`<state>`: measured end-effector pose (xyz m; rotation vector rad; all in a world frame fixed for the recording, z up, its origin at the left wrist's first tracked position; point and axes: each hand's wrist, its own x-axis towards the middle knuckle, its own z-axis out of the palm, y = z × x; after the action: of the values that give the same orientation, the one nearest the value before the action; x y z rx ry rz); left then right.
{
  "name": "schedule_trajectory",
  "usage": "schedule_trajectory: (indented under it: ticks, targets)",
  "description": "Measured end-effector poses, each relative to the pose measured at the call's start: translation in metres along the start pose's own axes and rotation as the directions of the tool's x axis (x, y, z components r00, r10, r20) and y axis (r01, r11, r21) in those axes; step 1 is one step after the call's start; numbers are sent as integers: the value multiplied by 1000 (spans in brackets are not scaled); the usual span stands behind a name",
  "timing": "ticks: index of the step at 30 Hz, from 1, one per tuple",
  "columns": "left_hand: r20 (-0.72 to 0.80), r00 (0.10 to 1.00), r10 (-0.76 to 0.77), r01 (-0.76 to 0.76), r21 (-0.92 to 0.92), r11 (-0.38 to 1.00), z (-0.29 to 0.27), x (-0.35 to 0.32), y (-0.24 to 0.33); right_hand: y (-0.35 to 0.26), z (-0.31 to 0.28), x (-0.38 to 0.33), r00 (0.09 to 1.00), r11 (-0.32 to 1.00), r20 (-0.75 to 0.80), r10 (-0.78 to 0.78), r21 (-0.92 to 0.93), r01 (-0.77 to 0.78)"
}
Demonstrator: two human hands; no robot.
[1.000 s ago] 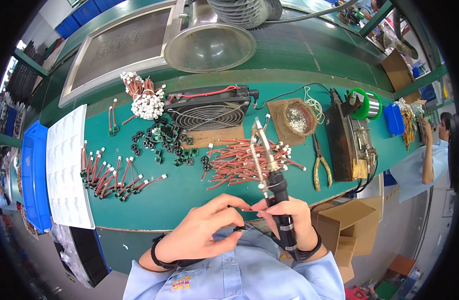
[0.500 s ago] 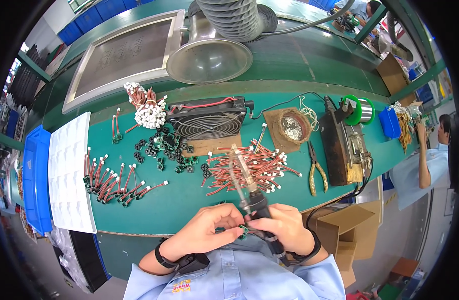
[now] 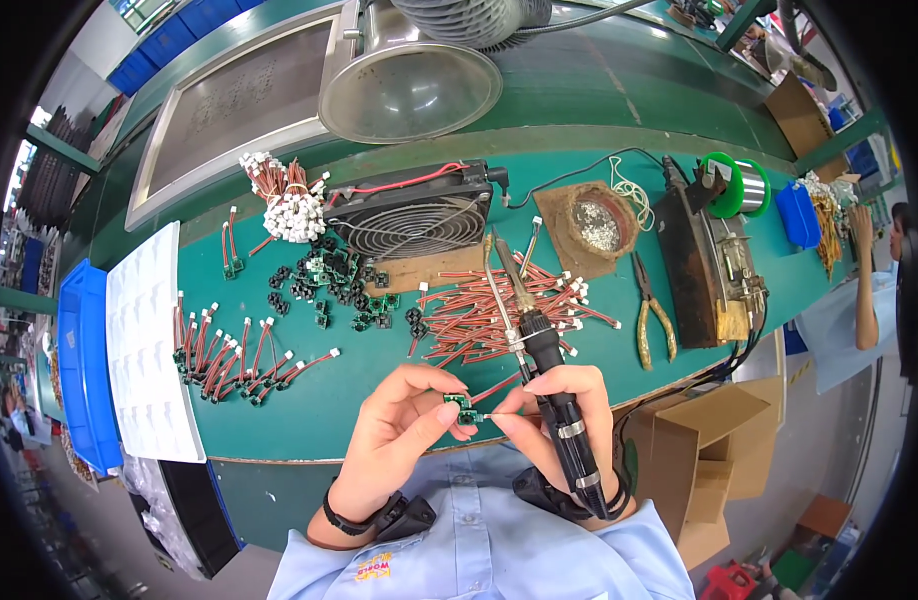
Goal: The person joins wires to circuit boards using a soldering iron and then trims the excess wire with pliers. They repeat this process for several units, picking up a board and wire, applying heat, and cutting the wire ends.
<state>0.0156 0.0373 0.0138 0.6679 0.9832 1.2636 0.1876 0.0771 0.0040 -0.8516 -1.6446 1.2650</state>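
While the left hand [image 3: 404,425] pinches a small green board [image 3: 462,408], right hand [image 3: 559,415] grips wire end and soldering iron [image 3: 539,370] beside it.

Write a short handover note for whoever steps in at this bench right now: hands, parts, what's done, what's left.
Left hand: fingers pinch a small green circuit board in front of the chest.
Right hand: grips the soldering iron, tip pointing away, while its fingers feed a red wire to the board.
Parts: loose red wires mid-bench, bare boards beside the fan, pliers to the right.
Done: wired boards laid out on the left, by the white tray.
Left: this joint isn't soldered yet; many loose wires and boards remain.
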Motion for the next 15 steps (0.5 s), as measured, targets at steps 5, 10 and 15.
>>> schedule_trajectory:
  ticks: [5,10,15]
  targets:
    - [24,1000,-17,18,-25,1000,0,-1,-1,0,1,3,999,996,29,37,78,-39]
    - [35,998,-43,49,-184,982,-8,3,-8,-5,5,5,997,986,61,37,159,-46]
    - [133,986,-98,141,-371,918,-13,3,-12,-14,9,5,996,987,81,23,158,-36]
